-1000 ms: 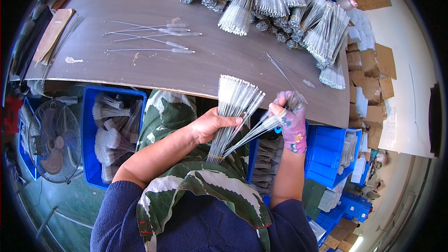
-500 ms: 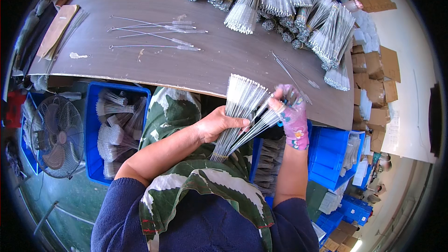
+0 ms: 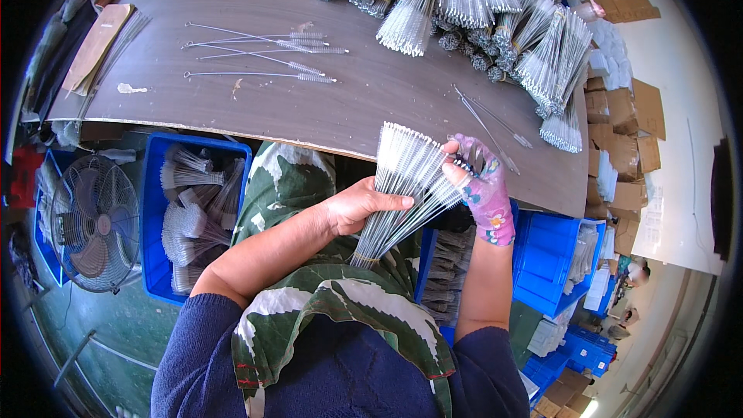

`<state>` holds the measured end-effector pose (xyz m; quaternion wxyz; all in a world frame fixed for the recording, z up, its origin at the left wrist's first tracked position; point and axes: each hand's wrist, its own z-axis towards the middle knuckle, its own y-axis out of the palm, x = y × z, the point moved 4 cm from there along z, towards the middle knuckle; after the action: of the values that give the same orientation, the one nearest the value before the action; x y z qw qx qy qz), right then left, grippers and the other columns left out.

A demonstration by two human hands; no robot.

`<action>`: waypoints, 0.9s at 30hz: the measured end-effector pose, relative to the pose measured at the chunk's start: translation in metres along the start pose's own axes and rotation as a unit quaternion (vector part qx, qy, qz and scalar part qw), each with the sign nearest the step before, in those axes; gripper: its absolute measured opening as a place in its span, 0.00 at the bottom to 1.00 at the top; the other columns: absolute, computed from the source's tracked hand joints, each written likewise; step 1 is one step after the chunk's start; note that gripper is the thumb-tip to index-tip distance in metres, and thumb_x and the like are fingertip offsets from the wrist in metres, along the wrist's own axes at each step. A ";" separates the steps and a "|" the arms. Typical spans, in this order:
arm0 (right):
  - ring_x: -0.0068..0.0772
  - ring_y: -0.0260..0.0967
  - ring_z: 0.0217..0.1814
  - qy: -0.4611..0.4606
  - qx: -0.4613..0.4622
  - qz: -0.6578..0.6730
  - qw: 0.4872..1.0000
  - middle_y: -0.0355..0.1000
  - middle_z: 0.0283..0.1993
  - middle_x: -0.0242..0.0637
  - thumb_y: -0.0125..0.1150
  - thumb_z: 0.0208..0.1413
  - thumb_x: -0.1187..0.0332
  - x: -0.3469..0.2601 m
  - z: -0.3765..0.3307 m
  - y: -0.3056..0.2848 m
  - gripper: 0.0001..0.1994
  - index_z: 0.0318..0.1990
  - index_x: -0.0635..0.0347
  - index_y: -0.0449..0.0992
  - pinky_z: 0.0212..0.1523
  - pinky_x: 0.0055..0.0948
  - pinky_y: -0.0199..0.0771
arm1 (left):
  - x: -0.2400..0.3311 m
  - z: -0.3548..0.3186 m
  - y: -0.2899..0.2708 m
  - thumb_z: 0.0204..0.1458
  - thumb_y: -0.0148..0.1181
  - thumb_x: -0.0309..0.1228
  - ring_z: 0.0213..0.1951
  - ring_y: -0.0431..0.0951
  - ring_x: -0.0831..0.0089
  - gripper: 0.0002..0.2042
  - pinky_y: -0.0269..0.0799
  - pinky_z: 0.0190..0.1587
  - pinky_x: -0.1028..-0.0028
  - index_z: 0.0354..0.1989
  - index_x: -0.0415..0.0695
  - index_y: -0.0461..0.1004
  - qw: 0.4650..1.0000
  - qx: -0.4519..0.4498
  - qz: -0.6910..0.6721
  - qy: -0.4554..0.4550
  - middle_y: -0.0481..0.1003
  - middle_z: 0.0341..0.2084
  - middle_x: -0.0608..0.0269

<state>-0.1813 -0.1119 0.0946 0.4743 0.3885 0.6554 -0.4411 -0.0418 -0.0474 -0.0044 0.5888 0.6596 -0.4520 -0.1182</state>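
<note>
Brush bundle (image 3: 402, 186) (fanned) points up-right, probably, handles toward lap.

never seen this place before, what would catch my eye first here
First, the fan of thin wire brushes held over the person's lap at the table edge: the left hand grips it and the gloved right hand pinches its upper strands. Next, the heap of bundled brushes piled at the far right of the brown table. Blue bins of more brushes stand below.
</note>
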 end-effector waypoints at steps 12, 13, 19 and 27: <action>0.20 0.65 0.36 -0.003 -0.036 0.015 0.999 0.67 0.32 0.29 0.62 0.44 0.79 0.002 0.009 -0.002 0.09 0.29 0.58 0.67 0.39 0.21 0.66 | -0.005 0.001 -0.008 0.46 0.64 0.30 0.36 0.76 0.74 0.17 0.73 0.41 0.73 0.44 0.40 0.69 1.000 0.003 -0.031 0.000 0.75 0.34 0.62; 0.20 0.66 0.35 -0.022 -0.067 0.046 0.996 0.66 0.30 0.28 0.63 0.44 0.79 0.007 0.010 -0.008 0.10 0.27 0.57 0.65 0.37 0.22 0.67 | -0.005 0.002 -0.008 0.46 0.64 0.31 0.37 0.75 0.74 0.17 0.72 0.43 0.73 0.44 0.41 0.69 0.999 0.003 -0.038 -0.005 0.74 0.33 0.63; 0.17 0.63 0.31 0.013 -0.012 -0.008 1.000 0.65 0.27 0.26 0.64 0.41 0.80 0.007 0.009 -0.005 0.11 0.26 0.60 0.66 0.34 0.18 0.64 | -0.008 0.005 -0.009 0.46 0.63 0.31 0.39 0.75 0.72 0.19 0.71 0.46 0.71 0.46 0.42 0.68 0.999 -0.003 -0.051 -0.007 0.74 0.36 0.63; 0.19 0.65 0.40 -0.036 -0.045 0.005 0.998 0.70 0.39 0.30 0.61 0.45 0.80 0.002 0.016 0.003 0.16 0.44 0.62 0.70 0.44 0.21 0.66 | -0.007 0.005 -0.007 0.46 0.63 0.30 0.36 0.77 0.72 0.17 0.75 0.39 0.71 0.44 0.41 0.69 0.998 0.012 -0.065 0.006 0.76 0.35 0.61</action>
<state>-0.1742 -0.1257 0.0899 0.5171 0.3539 0.6550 -0.4223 -0.0457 -0.0461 -0.0150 0.5745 0.6953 -0.4061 -0.1468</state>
